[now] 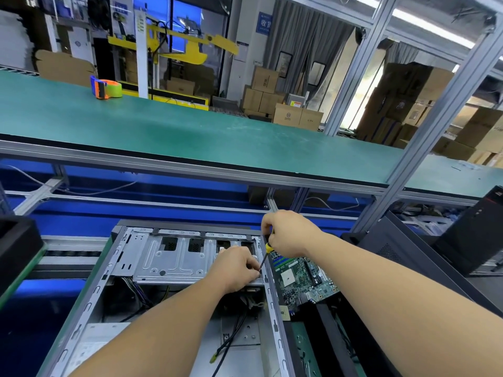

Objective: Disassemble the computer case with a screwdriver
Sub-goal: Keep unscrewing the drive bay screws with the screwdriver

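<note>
An open grey computer case (pixel 89 303) lies on its side in front of me, its metal drive cage (pixel 174 257) across the far end. My right hand (pixel 288 232) grips the black and yellow handle of a screwdriver (pixel 266 254), whose thin shaft slants down to the cage's right near corner. My left hand (pixel 238 268) rests on that corner with fingers curled at the screwdriver's tip; the tip and any screw are hidden by them. Loose cables (pixel 231 341) run across the case floor.
A green motherboard (pixel 304 276) lies just right of the case, with black case panels (pixel 326 344) below it. Black tower cases (pixel 468 240) stand at the right. A long green bench (pixel 190 131) with a tape dispenser (pixel 106 88) spans behind, aluminium posts (pixel 424 148) at right.
</note>
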